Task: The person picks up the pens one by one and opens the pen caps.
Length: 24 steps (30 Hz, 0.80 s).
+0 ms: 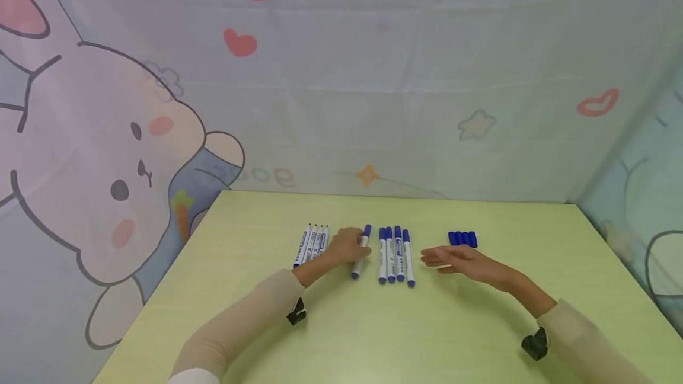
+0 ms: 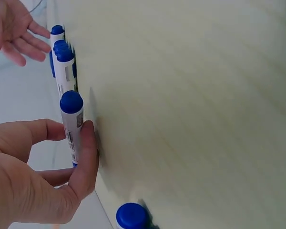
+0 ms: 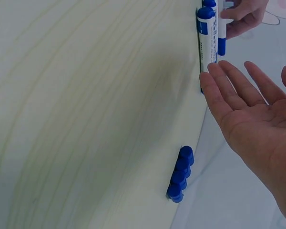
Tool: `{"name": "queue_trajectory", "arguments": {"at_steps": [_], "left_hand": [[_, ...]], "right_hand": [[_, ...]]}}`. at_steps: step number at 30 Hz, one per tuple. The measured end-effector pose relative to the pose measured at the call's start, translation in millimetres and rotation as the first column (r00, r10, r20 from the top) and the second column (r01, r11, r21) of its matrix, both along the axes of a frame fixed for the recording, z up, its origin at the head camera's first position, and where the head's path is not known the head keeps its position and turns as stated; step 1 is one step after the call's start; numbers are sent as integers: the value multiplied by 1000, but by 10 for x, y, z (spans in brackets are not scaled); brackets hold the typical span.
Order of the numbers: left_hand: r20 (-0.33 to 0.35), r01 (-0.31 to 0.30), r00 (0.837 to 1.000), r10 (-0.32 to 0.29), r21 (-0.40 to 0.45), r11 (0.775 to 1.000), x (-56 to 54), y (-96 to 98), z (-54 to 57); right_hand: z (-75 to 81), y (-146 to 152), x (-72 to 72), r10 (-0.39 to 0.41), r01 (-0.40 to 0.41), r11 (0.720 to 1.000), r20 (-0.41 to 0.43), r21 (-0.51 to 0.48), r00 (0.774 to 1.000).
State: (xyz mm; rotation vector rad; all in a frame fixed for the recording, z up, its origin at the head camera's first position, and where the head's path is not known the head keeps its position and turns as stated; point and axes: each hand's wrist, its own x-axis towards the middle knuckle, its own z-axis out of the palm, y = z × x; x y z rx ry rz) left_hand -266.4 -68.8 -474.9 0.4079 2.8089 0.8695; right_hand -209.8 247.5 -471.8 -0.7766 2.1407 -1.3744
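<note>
A pale cloth (image 1: 373, 76) with pictures on it hangs behind a yellow-green table (image 1: 373, 330). 2 arms in pale sleeves (image 1: 240, 319) reach in from the near side, the left arm slanting to the right and the right arm slanting to the left.

The left hand (image 1: 344, 248) is over the table with its back up, and it pinches 1 blue-and-white marker (image 1: 358, 268) between its thumb and fingers. The right hand (image 1: 471, 264) is spread wide, with its fingers straight and its palm turned toward the left hand.

The pinched marker is between 2 groups. On its right is a row of 4 capped markers (image 1: 399, 253), side by side, with the right fingertips near the last 1. On its left are 4 uncapped markers (image 1: 311, 245), dark tips pointing away, partly behind the left hand. The smallest things are 4 blue caps (image 1: 462, 239), lined up just past the right hand.
</note>
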Motion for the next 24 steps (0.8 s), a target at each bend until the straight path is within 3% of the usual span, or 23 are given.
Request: {"name": "queue_trajectory", "arguments": {"at_steps": [5, 9, 17, 24], "left_hand": [[156, -72, 986, 51, 134, 988, 35, -91, 60], [235, -73, 972, 22, 211, 975, 52, -157, 85], [166, 116, 971, -170, 296, 948, 172, -237, 226], [69, 304, 937, -342, 320, 897, 232, -287, 338]], "right_hand": [[10, 8, -1, 13, -14, 1000, -6, -8, 1000], [17, 9, 8, 13, -13, 1000, 3, -7, 1000], [10, 15, -14, -1, 1, 1000, -8, 22, 1000], [3, -115, -97, 5, -5, 1000, 14, 26, 1000]]}}
